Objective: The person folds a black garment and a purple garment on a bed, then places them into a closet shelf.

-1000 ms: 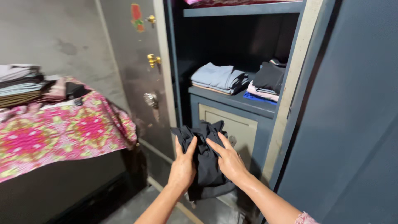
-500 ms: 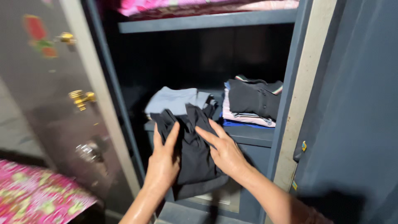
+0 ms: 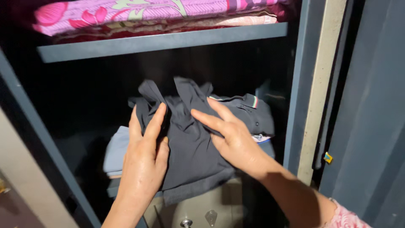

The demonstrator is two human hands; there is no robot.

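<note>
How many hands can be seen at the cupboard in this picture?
2. The left hand lies flat on the dark garment, on its left side. The right hand presses the same garment from the right. No other hands show.

A folded dark grey garment (image 3: 190, 147) lay rumpled under my hands, overhanging the cupboard shelf edge.

I find no packages, signs or screens in my view. The only label-like thing I can make out is a small yellow tag (image 3: 328, 157) with a blue mark, squarish, stuck on the dark inner edge of the cupboard's right door frame, low down. It is too small for more.
</note>
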